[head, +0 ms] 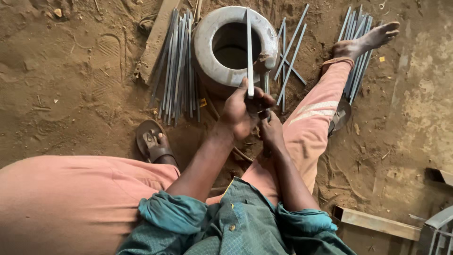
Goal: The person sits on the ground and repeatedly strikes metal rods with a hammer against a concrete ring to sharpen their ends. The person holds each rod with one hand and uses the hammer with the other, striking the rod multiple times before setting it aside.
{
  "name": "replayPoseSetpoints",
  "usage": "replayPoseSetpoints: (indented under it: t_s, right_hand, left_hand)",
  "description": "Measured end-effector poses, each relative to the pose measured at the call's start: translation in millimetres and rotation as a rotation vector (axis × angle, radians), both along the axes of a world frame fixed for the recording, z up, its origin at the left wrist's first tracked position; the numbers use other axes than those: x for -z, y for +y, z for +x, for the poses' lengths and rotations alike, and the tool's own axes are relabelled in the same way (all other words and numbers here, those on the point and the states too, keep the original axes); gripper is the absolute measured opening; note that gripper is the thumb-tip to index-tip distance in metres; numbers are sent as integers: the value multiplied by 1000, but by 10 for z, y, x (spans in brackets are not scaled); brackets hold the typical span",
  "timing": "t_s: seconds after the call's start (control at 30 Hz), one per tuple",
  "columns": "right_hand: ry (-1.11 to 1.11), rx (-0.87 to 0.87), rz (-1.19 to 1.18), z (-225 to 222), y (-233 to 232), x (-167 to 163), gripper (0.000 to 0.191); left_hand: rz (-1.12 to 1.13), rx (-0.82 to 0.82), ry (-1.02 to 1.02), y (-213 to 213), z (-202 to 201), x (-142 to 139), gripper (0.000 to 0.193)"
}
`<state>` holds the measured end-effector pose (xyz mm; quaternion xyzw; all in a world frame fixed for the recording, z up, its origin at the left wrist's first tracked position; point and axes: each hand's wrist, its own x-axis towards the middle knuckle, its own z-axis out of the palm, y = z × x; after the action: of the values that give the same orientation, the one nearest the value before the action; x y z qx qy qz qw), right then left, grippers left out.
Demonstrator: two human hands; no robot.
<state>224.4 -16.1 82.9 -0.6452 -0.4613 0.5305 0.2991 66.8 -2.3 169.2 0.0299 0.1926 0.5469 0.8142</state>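
The flat metal strip (pixel 249 52) I am working on stands in front of me, its long axis running straight away from my body, the far end reaching out over the mouth of the metal pot (pixel 236 45) and the near end buried in my grip. My left hand (pixel 243 113) is clenched around that near end, fingers wrapped tight and thumb pressed against the flat face. My right hand (pixel 271 132) sits just beneath and behind it, curled closed, but whether it grips the strip or some small tool I cannot tell, since my left hand covers it.

As for progress, I judge it somewhere in the middle: a thick bundle of strips (pixel 177 66) lies on the dirt to the left of the pot, a few loose strips (pixel 291 52) are scattered at its right side, and another pile of strips (pixel 358 52) lies under my outstretched right foot (pixel 365 42). Which heap is finished I cannot tell.

My left foot in its sandal (pixel 153 141) is tucked in close. A metal bar (pixel 377 223) lies on the ground at lower right.
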Motion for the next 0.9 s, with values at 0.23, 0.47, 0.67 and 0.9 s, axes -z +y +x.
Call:
replayPoseSetpoints:
  t_s: [0.23,0.47,0.67,0.9]
  right_hand:
    - [-84,-32,50,84,39,247,23]
    - [-109,-36,42,93,47,298,26]
    - [-36,-29,11,64,34,132,31]
    - [-6,-34,1,36,14,32,32]
  left_hand:
    - [42,30,-46,86,91,-306,61]
    - [42,58,25,133,81,-370,62]
    - [45,61,39,164,132,-367,62]
    - [35,59,23,202,162,-381,61]
